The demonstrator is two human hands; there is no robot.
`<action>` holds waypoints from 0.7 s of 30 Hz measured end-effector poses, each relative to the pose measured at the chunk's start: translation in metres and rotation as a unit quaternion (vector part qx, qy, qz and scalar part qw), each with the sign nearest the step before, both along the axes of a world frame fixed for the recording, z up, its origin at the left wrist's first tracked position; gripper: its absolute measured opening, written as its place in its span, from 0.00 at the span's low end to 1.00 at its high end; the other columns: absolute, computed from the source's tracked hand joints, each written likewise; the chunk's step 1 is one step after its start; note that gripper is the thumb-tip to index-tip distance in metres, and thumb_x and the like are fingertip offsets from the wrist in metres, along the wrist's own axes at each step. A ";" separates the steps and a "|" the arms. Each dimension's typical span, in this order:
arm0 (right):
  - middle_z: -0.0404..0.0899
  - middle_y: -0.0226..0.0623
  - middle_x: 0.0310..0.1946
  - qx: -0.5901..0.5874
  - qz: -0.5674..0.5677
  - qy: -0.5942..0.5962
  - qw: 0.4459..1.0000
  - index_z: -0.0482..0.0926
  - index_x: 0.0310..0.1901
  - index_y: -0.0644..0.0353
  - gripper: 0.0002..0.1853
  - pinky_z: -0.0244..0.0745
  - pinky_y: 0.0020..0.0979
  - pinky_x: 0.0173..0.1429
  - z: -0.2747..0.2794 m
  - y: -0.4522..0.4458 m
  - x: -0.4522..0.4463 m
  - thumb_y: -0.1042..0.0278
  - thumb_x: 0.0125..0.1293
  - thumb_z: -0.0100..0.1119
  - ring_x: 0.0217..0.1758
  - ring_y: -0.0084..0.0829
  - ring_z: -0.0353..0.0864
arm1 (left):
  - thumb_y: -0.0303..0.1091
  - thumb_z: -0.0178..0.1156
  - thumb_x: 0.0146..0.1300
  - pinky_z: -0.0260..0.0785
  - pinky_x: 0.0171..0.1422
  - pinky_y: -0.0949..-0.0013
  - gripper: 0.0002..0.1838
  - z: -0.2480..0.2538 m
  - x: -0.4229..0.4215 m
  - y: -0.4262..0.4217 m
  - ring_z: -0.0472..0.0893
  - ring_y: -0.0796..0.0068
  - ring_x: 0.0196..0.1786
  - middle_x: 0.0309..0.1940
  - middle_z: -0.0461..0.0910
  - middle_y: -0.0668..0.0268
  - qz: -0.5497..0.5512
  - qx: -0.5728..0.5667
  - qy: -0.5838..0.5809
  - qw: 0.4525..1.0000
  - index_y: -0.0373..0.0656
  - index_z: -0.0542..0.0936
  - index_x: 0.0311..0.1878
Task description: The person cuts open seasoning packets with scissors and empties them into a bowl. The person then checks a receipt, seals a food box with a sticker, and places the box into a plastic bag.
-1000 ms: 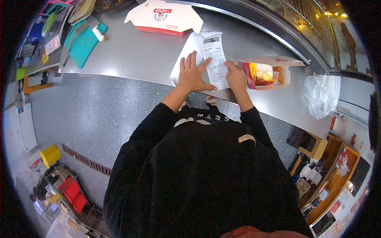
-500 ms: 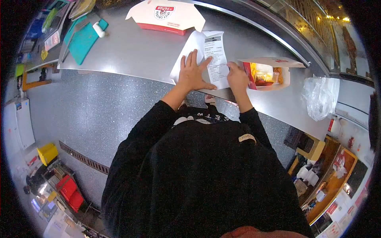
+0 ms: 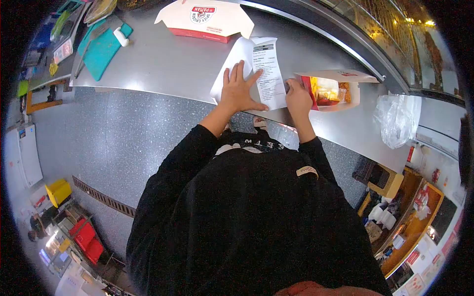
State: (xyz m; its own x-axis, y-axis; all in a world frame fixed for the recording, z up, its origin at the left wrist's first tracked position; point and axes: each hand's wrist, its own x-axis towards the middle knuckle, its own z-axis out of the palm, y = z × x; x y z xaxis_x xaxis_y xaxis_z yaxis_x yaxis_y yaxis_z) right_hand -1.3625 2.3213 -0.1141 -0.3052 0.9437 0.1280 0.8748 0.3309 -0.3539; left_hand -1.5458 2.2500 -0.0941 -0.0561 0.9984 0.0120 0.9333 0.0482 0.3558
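My left hand [image 3: 239, 91] lies flat with spread fingers on white paper, its fingertips reaching the left edge of a printed receipt [image 3: 269, 86]. The receipt lies over a larger white sheet [image 3: 220, 81] near the counter's front edge. Just right of the receipt is my right hand [image 3: 299, 100], its fingers curled together. Something small and dark shows at those fingertips, too unclear to name. Beside that hand stands an open red-and-white takeaway box [image 3: 355, 98] with food in it, including a yellow-wrapped item and fried-looking pieces.
A closed takeaway box [image 3: 202, 32] with a chicken logo stands further back on the steel counter [image 3: 158, 59]. At the left are a teal cutting board [image 3: 102, 59] and a knife on it. A clear plastic bag [image 3: 398, 121] hangs at the right edge.
My right hand has shifted slightly right, away from the receipt, its fingers still curled. My left hand stays flat on the paper. At the far lower left, a person has come into view.
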 end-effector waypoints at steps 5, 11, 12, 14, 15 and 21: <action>0.77 0.44 0.28 -0.016 -0.010 0.080 0.997 0.75 0.38 0.48 0.09 0.71 0.42 0.32 0.017 -0.006 -0.004 0.68 0.56 0.48 0.30 0.45 0.77 | 0.73 0.61 0.20 0.34 0.66 0.45 0.57 0.000 0.000 0.000 0.48 0.46 0.66 0.62 0.48 0.43 0.000 0.025 -0.005 1.000 0.61 0.61 0.62; 0.77 0.41 0.27 -0.035 0.121 0.134 0.983 0.75 0.38 0.46 0.11 0.71 0.40 0.33 -0.005 -0.024 -0.009 0.69 0.52 0.51 0.30 0.41 0.78 | 0.73 0.61 0.20 0.33 0.66 0.46 0.58 -0.004 -0.001 0.001 0.47 0.47 0.66 0.62 0.48 0.43 -0.002 0.026 0.001 1.000 0.62 0.61 0.62; 0.78 0.39 0.29 -0.055 0.164 0.074 0.982 0.76 0.38 0.48 0.10 0.72 0.38 0.33 0.006 -0.030 -0.013 0.70 0.53 0.50 0.31 0.41 0.78 | 0.73 0.61 0.20 0.33 0.66 0.46 0.58 -0.005 -0.001 0.001 0.47 0.47 0.66 0.62 0.48 0.42 -0.003 0.022 0.010 1.000 0.62 0.61 0.62; 0.78 0.38 0.31 -0.013 0.163 0.054 0.985 0.76 0.36 0.49 0.10 0.72 0.36 0.32 0.005 -0.031 -0.013 0.72 0.53 0.48 0.31 0.40 0.78 | 0.73 0.61 0.20 0.33 0.66 0.46 0.57 -0.005 0.000 0.000 0.47 0.47 0.66 0.62 0.48 0.43 -0.002 0.024 0.007 1.000 0.62 0.61 0.62; 0.78 0.38 0.31 -0.013 0.164 0.054 0.985 0.76 0.36 0.49 0.10 0.72 0.36 0.32 0.002 -0.024 -0.009 0.72 0.53 0.48 0.31 0.40 0.78 | 0.73 0.61 0.20 0.33 0.66 0.46 0.57 -0.004 0.000 0.000 0.47 0.47 0.66 0.62 0.48 0.43 0.000 0.028 0.005 1.000 0.62 0.61 0.62; 0.77 0.41 0.30 -0.014 -0.019 0.019 1.000 0.76 0.37 0.50 0.11 0.72 0.38 0.32 0.009 -0.008 0.005 0.73 0.52 0.48 0.31 0.42 0.77 | 0.73 0.61 0.20 0.33 0.66 0.46 0.57 0.001 0.000 0.000 0.47 0.47 0.66 0.62 0.47 0.43 -0.001 0.015 -0.001 1.000 0.62 0.60 0.63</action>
State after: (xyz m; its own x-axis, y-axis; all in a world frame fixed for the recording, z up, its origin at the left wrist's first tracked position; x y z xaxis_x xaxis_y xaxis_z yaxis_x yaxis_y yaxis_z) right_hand -1.3576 2.3131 -0.1054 -0.2638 0.9580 0.1126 0.8724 0.2867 -0.3958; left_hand -1.5454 2.2498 -0.0934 -0.0535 0.9977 0.0415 0.9324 0.0350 0.3598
